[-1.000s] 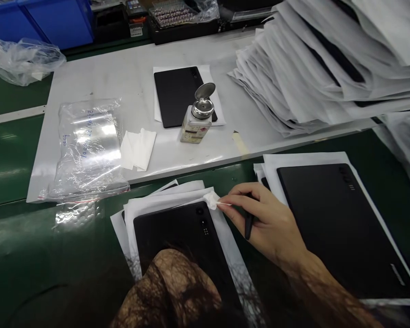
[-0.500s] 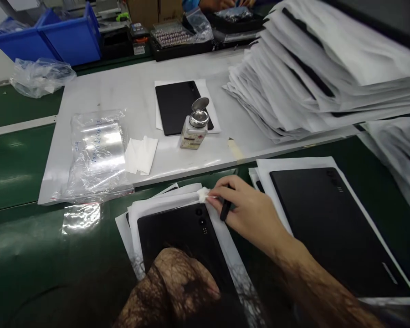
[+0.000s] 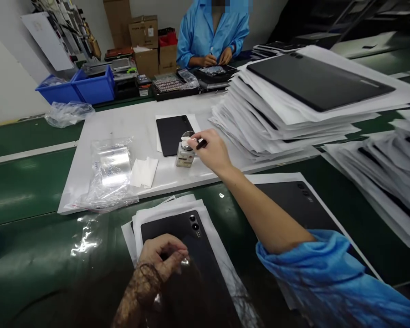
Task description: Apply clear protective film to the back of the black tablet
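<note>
My right hand (image 3: 210, 148) reaches to a pump dispenser bottle (image 3: 185, 155) with a metal top and raised lid. Its fingertips pinch a small white wad of wipe (image 3: 187, 139) at the bottle's top, and a short black stick-like tool (image 3: 201, 144) is tucked in the same hand. My left hand (image 3: 162, 255) is over a dark tablet (image 3: 181, 230) with its camera lenses up, lying on white sheets (image 3: 208, 237). Thumb and finger of that hand are pinched together on what looks like glossy clear film (image 3: 185, 262); hair partly blurs this area.
Another tablet (image 3: 280, 200) lies under my right forearm. A tall stack of sheet-wrapped tablets (image 3: 253, 118) stands behind right. On the white board (image 3: 89, 123) are a bagged film roll (image 3: 114, 166), a folded wipe (image 3: 145, 172) and a tablet (image 3: 171, 136). A co-worker (image 3: 212, 36) sits opposite.
My right hand has moved from the near tablet's top edge up to the bottle, carrying the wad and black tool. My left hand has shifted left and up. The view has tilted upward.
</note>
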Motion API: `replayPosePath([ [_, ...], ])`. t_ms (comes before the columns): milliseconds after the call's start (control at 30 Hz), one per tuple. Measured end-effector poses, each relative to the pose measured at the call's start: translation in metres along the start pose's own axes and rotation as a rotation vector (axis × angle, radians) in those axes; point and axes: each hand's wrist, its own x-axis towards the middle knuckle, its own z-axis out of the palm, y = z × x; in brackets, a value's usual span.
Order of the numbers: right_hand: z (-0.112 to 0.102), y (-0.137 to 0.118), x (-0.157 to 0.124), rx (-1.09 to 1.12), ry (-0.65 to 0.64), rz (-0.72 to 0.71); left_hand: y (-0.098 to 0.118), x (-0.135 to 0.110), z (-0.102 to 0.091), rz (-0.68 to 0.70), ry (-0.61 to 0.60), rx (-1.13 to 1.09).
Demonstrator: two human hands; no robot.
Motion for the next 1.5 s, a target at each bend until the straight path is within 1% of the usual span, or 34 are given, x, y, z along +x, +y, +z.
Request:
replayPosePath([
  [67, -0.014, -0.004, -0.02, 0.026, 0.054, -0.027, -0.009, 0.001, -0.007, -0.028, 0.034, -0.005],
  [133, -0.038, -0.01, -0.054, 0.079, 0.097, -0.069, -0.011, 0.002, -0.011, -0.032, 0.048, 0.007],
  [167, -0.052, -0.013, -0.075, 0.119, 0.081, -0.074, -0.011, 0.002, -0.011, -0.024, 0.057, 0.007],
  [200, -0.065, -0.017, -0.099, 0.153, 0.022, -0.063, -0.009, 0.001, -0.01, -0.016, 0.076, -0.006],
  [267, -0.085, -0.022, -0.15, 0.248, -0.135, 0.008, -0.004, 0.0, -0.006, -0.006, 0.147, -0.043],
  [333, -0.096, -0.026, -0.197, 0.367, -0.299, 0.061, 0.001, -0.003, 0.0, 0.004, 0.224, -0.057],
  [367, -0.097, -0.027, -0.217, 0.414, -0.382, 0.084, 0.002, -0.005, 0.002, 0.006, 0.245, -0.056],
  [400, -0.097, -0.027, -0.234, 0.449, -0.435, 0.097, 0.003, -0.007, 0.004, 0.004, 0.249, -0.055],
  [433, -0.095, -0.028, -0.247, 0.469, -0.462, 0.106, 0.002, -0.008, 0.006, 0.005, 0.244, -0.059],
  [500, -0.09, -0.029, -0.263, 0.483, -0.451, 0.115, 0.0, -0.01, 0.007, 0.037, 0.222, -0.08],
  [567, -0.087, -0.031, -0.268, 0.485, -0.411, 0.126, -0.003, -0.009, 0.004, 0.117, 0.161, -0.072],
  [667, -0.087, -0.034, -0.265, 0.52, -0.393, 0.148, 0.0, -0.004, -0.002, 0.251, -0.04, 0.036],
  [700, -0.089, -0.035, -0.264, 0.533, -0.39, 0.16, 0.003, -0.001, -0.004, 0.272, -0.11, 0.078],
  [733, -0.09, -0.036, -0.263, 0.541, -0.391, 0.176, 0.007, 0.001, -0.006, 0.276, -0.152, 0.107],
  [767, -0.091, -0.036, -0.263, 0.543, -0.393, 0.191, 0.011, 0.003, -0.007, 0.264, -0.167, 0.127],
  [867, -0.093, -0.038, -0.265, 0.563, -0.411, 0.189, 0.021, 0.007, -0.007, 0.162, -0.155, 0.137],
  [933, -0.091, -0.039, -0.269, 0.589, -0.429, 0.159, 0.023, 0.007, -0.007, 0.082, -0.15, 0.1],
  [1000, -0.091, -0.04, -0.272, 0.599, -0.449, 0.15, 0.024, 0.006, -0.006, 0.049, -0.166, 0.042],
  [1067, -0.091, -0.041, -0.273, 0.595, -0.472, 0.162, 0.024, 0.005, -0.007, 0.067, -0.174, 0.012],
  [1167, -0.092, -0.041, -0.273, 0.6, -0.483, 0.169, 0.023, 0.005, -0.008, 0.123, -0.172, 0.041],
  [1267, -0.092, -0.043, -0.273, 0.604, -0.465, 0.173, 0.021, 0.005, -0.007, 0.131, -0.193, 0.082],
  [1367, -0.092, -0.045, -0.272, 0.622, -0.467, 0.164, 0.016, 0.006, -0.005, 0.135, -0.162, 0.126],
  [1433, -0.094, -0.047, -0.269, 0.635, -0.48, 0.168, 0.012, 0.007, -0.006, 0.201, -0.146, 0.185],
  [1500, -0.097, -0.047, -0.264, 0.645, -0.495, 0.203, 0.009, 0.008, -0.007, 0.29, -0.154, 0.238],
])
